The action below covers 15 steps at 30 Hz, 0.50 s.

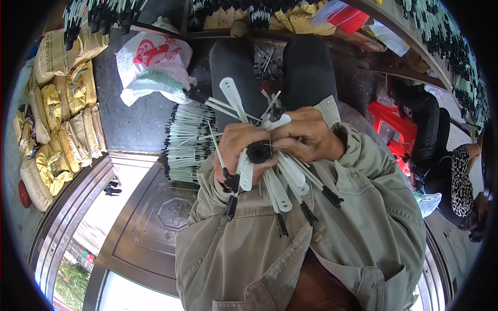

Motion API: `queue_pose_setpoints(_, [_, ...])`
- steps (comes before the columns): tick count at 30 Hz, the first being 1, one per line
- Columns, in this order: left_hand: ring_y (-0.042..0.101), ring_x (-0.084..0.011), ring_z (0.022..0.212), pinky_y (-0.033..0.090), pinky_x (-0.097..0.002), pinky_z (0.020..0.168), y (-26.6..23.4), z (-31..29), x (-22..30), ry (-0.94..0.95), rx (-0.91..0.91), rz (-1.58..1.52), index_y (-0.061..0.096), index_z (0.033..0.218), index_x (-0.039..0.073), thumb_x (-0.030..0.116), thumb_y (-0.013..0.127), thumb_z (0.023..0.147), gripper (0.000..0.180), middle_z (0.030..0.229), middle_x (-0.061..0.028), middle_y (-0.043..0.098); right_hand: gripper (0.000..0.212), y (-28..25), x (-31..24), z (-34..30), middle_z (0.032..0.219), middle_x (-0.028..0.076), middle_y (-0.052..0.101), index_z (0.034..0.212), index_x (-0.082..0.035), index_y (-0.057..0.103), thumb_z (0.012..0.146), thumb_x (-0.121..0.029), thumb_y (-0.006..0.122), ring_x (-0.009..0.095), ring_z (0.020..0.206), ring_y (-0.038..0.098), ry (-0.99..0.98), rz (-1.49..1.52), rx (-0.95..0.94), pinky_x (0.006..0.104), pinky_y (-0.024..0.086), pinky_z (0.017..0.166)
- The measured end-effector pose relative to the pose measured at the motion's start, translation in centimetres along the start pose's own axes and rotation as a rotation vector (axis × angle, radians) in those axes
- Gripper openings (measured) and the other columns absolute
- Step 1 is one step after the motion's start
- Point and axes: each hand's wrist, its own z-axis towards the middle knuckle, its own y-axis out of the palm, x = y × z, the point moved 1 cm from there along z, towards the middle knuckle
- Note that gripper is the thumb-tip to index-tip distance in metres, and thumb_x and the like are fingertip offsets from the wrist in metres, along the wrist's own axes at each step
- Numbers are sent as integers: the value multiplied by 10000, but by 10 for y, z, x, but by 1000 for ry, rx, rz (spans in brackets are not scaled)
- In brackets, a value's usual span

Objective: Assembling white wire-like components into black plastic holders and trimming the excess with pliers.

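Between my hands, in front of my chest, is a rib assembly that looks like an umbrella frame [282, 187]. White flat slats with holes and thin white rods with black end pieces fan out from its black round hub [259, 152]. My left hand [234, 142] is closed round the hub and the bases of the slats. On the other side my right hand [307, 136] is closed, its fingertips pinched close to the hub. A thin wire [280, 146] sticks out of the hub near the right fingertips. Whether those fingers hold it I cannot tell.
Stacked white rods with black ends [189, 142] stand left of my legs. Beyond them are a white plastic bag [155, 59] and yellow sacks [65, 150]. To the right are a red plastic stool [394, 124] and another person [451, 176]. More rods hang at the upper right [451, 57].
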Motion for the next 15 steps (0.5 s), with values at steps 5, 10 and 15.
queue_pose_setpoints(5, [575,-256,817,466,-335,725,4,1,-1,-30,43,-62,604,926,60,209,820,539,467,879,-80,596,101,-3,2,0,743,140,624,764,27,626,682,-3,675,241,613,617,93,1,-28,291,441,513])
queue_pose_setpoints(10, [577,-262,798,460,-339,709,1,4,-8,-20,8,-29,601,899,33,324,788,565,480,839,-87,600,116,-7,6,4,721,128,638,778,29,636,700,-44,680,229,638,632,98,78,-50,272,453,537])
queue_pose_setpoints(15, [577,-248,786,463,-315,686,6,4,-9,24,55,-40,592,936,33,232,797,560,472,855,-79,599,112,-5,4,0,710,126,636,774,33,632,714,-55,669,233,641,632,78,6,-17,279,454,545])
